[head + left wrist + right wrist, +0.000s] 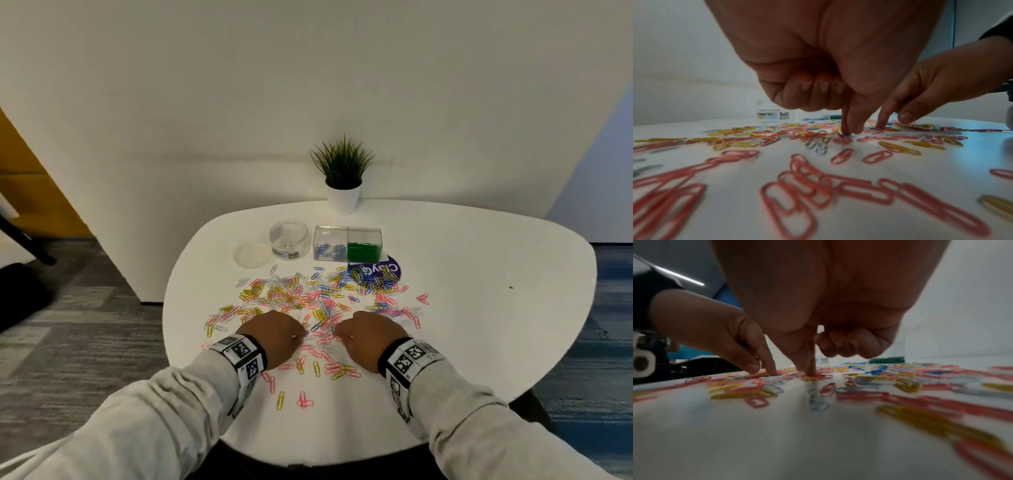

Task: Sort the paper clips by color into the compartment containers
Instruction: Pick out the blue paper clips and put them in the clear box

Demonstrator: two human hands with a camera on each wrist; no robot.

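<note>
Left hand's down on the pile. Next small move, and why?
Probably lift the blue clip under the left hand fingertips and carry it to the blue compartment; only blue and green are boxed so far.

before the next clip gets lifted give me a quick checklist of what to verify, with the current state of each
1. Left hand on a clip: thumb and forefinger tips meet on a small blue paper clip in the pile. Ok.
2. Right hand on a clip: tips press down among pink and yellow clips; which one is pinched, cannot tell.
3. Clear two-compartment plastic box open on top: cannot tell.
4. Blue compartment has room: shallow layer only. Ok.
5. Green compartment has room: looks filled well up. Cannot tell.
6. Containers for pink, yellow and white clips: only a round clear jar shows. Not ok.
</note>
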